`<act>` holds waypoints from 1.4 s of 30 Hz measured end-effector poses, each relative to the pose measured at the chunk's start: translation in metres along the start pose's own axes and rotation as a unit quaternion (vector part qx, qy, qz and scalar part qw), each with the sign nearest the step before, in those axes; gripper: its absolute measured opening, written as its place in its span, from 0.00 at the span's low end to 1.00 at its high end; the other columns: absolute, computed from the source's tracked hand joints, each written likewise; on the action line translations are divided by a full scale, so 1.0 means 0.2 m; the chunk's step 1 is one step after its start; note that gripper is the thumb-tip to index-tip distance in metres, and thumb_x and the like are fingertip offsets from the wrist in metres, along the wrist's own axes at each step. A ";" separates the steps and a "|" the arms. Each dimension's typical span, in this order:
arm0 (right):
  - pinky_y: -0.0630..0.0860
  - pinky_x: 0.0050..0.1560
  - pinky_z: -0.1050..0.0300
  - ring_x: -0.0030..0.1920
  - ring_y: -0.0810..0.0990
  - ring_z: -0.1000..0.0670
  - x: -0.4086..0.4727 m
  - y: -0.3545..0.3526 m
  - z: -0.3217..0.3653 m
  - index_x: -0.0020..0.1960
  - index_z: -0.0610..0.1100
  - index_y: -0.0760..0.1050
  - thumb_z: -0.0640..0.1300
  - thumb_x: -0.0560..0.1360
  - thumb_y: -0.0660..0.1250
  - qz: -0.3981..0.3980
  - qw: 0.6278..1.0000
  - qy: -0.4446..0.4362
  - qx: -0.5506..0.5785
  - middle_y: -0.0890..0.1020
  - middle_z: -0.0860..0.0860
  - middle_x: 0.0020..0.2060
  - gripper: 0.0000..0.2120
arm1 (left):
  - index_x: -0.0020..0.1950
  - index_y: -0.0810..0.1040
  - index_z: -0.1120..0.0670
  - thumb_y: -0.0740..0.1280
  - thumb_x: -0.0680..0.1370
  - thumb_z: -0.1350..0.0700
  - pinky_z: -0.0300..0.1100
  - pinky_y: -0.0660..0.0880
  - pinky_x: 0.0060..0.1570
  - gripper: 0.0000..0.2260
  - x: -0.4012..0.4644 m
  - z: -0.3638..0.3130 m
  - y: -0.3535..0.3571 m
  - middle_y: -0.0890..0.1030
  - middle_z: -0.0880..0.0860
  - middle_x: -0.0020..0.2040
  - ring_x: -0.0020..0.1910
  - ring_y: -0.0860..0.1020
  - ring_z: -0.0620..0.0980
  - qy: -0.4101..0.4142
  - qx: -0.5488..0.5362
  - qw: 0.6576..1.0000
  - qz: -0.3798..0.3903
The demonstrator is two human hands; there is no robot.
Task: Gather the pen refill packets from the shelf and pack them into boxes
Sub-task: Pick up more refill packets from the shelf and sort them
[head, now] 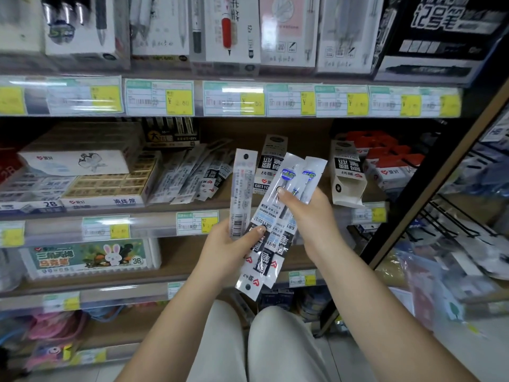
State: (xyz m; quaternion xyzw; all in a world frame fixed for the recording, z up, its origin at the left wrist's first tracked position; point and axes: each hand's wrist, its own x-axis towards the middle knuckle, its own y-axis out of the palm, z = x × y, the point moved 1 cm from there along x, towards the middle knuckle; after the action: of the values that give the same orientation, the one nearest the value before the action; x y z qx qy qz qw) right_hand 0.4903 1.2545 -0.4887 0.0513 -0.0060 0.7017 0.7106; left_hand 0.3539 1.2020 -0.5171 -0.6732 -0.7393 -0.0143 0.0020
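Observation:
I hold a fan of long clear pen refill packets [271, 216] in front of the middle shelf. My left hand [234, 245] grips their lower part, thumb across the printed labels, with one white packet [242, 188] standing upright. My right hand [305, 213] pinches the two slanted packets near their tops. More refill packets [192, 175] lie in a loose pile on the shelf behind. An open white refill box [347, 177] stands tilted at the right of the shelf, and another box [271, 161] stands behind my packets.
Eraser and pencil boxes [104, 183] fill the shelf's left side. Red-and-white boxes [388, 164] sit at its right end. Pen boxes [225, 28] line the shelf above. A crayon box [91, 257] lies one shelf down. A dark upright post [429, 199] borders the right.

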 end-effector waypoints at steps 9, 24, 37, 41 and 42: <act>0.80 0.42 0.50 0.35 0.82 0.50 0.05 -0.03 0.02 0.48 0.44 0.71 0.38 0.79 0.57 -0.008 0.998 0.064 0.006 0.82 0.51 0.33 0.05 | 0.50 0.78 0.52 0.66 0.78 0.60 0.40 0.78 0.31 0.04 0.03 0.03 -0.08 0.84 0.53 0.36 0.32 0.83 0.50 -0.037 0.019 0.999 -0.026; 0.67 0.29 0.65 0.37 0.75 0.56 0.11 -0.07 0.03 0.53 0.44 0.74 0.47 0.73 0.70 0.026 0.932 0.001 -0.362 0.77 0.52 0.43 0.12 | 0.50 0.78 0.52 0.67 0.77 0.62 0.39 0.78 0.33 0.06 0.02 -0.03 -0.15 0.85 0.52 0.40 0.34 0.82 0.45 -0.075 0.105 0.985 0.112; 0.65 0.27 0.59 0.21 0.65 0.55 0.14 -0.16 0.04 0.40 0.44 0.72 0.45 0.76 0.68 -0.030 0.989 0.142 0.042 0.69 0.55 0.21 0.08 | 0.39 0.72 0.57 0.47 0.81 0.42 0.40 0.59 0.26 0.24 0.10 0.06 -0.18 0.68 0.47 0.24 0.23 0.63 0.45 -0.091 -0.063 0.992 -0.067; 0.64 0.27 0.60 0.21 0.65 0.55 0.10 -0.10 0.00 0.40 0.43 0.72 0.46 0.76 0.67 0.000 0.977 0.190 0.093 0.68 0.54 0.23 0.10 | 0.39 0.73 0.57 0.43 0.83 0.44 0.37 0.57 0.24 0.26 0.12 0.08 -0.14 0.65 0.45 0.24 0.23 0.60 0.43 -0.076 -0.074 0.989 -0.105; 0.64 0.27 0.60 0.21 0.65 0.55 0.09 -0.09 -0.01 0.39 0.42 0.72 0.45 0.76 0.67 0.005 0.975 0.196 0.106 0.68 0.53 0.23 0.10 | 0.39 0.73 0.56 0.45 0.83 0.46 0.37 0.57 0.25 0.24 0.12 0.08 -0.13 0.65 0.46 0.25 0.24 0.61 0.44 -0.081 -0.064 0.987 -0.119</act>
State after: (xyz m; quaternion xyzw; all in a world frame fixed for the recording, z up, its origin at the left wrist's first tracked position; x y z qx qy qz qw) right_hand 0.5086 1.2726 -0.4906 -0.0126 0.2076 0.6981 0.6851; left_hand 0.3251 1.2242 -0.5334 -0.5777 -0.8097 -0.0076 -0.1029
